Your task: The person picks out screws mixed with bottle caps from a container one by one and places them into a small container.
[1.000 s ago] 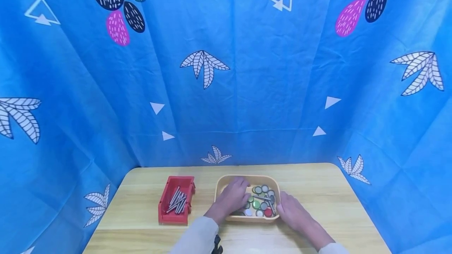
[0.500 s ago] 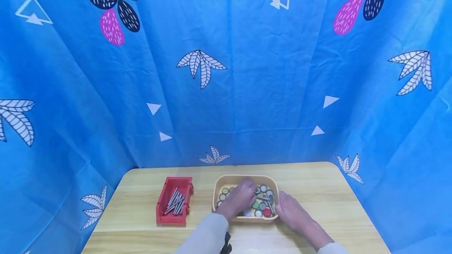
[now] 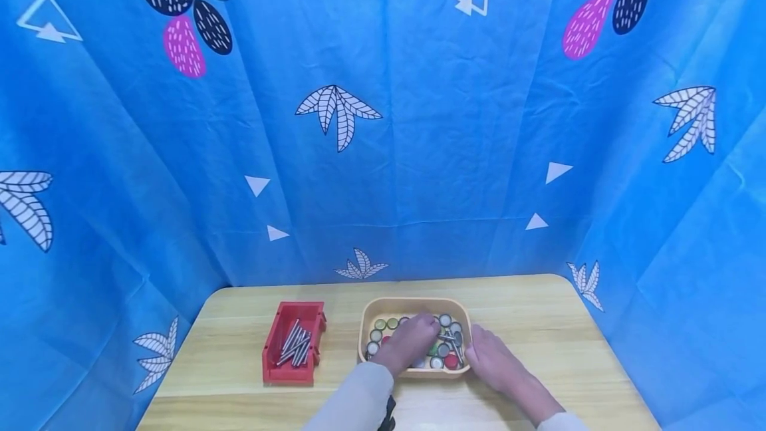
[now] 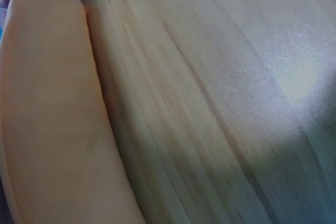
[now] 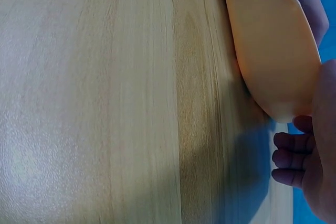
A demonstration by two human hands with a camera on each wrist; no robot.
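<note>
My left hand [image 3: 413, 340] reaches down into a shallow orange-tan plastic tub [image 3: 413, 374]. Its fingertips are hidden from view, close to some slim silvery metal rods [image 3: 453, 346] at the tub's right end. Around them lie several bottle caps, among them a red bottle cap [image 3: 451, 361] and pale ones. My right hand [image 3: 493, 358] holds the tub's right end at the rim. In the right wrist view, curled fingertips [image 5: 286, 141] of that hand show beside the outer wall. The left wrist view shows only the tub's outer side [image 4: 58, 103] and the table.
A red parts bin [image 3: 288, 376] left of the tub holds a pile of similar metal rods [image 3: 296, 346]. Both stand on a light wooden table [image 3: 221, 364]. A blue patterned cloth [image 3: 467, 151] hangs around its back and sides.
My left hand has moved rightward inside the tub, toward the metal rods, uncovering bottle caps at the left end. My right hand stays on the rim. The head view has shifted slightly.
</note>
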